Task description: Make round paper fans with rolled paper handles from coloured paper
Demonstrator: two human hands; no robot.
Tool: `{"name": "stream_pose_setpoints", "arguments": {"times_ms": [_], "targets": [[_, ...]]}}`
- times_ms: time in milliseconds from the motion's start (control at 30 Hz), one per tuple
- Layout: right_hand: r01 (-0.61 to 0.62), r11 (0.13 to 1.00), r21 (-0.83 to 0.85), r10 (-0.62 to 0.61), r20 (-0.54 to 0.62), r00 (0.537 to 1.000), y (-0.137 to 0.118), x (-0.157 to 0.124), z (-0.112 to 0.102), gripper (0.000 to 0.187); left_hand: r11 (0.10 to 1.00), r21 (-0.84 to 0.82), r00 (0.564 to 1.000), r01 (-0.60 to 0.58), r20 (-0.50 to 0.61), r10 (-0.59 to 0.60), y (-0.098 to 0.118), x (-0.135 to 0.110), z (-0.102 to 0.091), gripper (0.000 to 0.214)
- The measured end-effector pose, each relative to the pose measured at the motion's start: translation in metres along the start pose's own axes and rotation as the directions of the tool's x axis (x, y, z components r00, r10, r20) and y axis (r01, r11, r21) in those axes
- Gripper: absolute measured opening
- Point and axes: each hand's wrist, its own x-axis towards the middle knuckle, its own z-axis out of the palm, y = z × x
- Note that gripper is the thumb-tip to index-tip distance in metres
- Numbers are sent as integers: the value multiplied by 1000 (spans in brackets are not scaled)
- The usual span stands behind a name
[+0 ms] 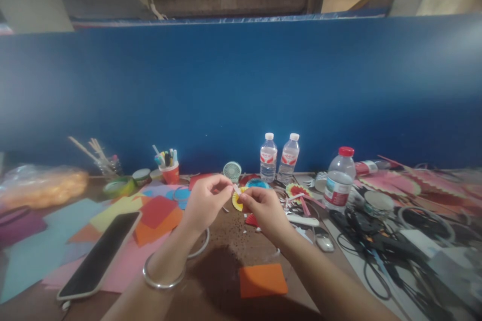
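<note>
My left hand (205, 200) and my right hand (263, 208) meet above the brown table (222, 271), both pinched on a small white paper strip (236, 189). A yellow pleated paper rosette (237, 201) sits just under the strip, between the two hands. A silver bangle (161, 276) circles my left wrist. An orange paper piece (262, 280) lies on the table below my right forearm.
A dark phone (100, 256) rests on coloured paper sheets (154, 215) at left. Two small water bottles (268, 158) and a larger red-capped bottle (339, 178) stand behind. A red pen cup (170, 170), a small fan (232, 170) and tangled black cables (380, 251) lie around.
</note>
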Motion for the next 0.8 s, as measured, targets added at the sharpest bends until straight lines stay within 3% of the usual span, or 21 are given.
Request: {"name": "stream_pose_setpoints", "arguments": {"times_ms": [100,167,200,267,333,367,433,800], "targets": [[17,996,-88,-14,38,999,1,0,0,24,1000,-4,1000,21,8,-21,-1,-1,1,12],[114,967,-226,-122,-25,992,1,-3,-1,25,1000,11,999,24,-24,-24,-3,-1,2,12],[183,929,-320,-222,-88,971,0,-5,-2,23,999,27,999,20,-51,-18,-4,-1,3,12],[316,803,-505,-450,-167,877,-1,-10,-2,22,998,63,996,12,-90,-6,-5,-2,5,12],[422,680,-599,-598,-120,792,-2,-14,-2,18,995,96,996,8,-89,1,-4,-3,9,12],[459,647,-609,-625,-79,777,-3,-16,-1,16,994,112,997,5,-82,4,-3,-4,10,13],[478,636,-606,-628,-47,777,-3,-17,2,16,989,149,998,-13,-62,22,-1,-6,13,14],[298,777,-555,-473,-201,858,-12,-17,4,12,943,310,992,-119,-8,128,6,-13,14,14]]}}
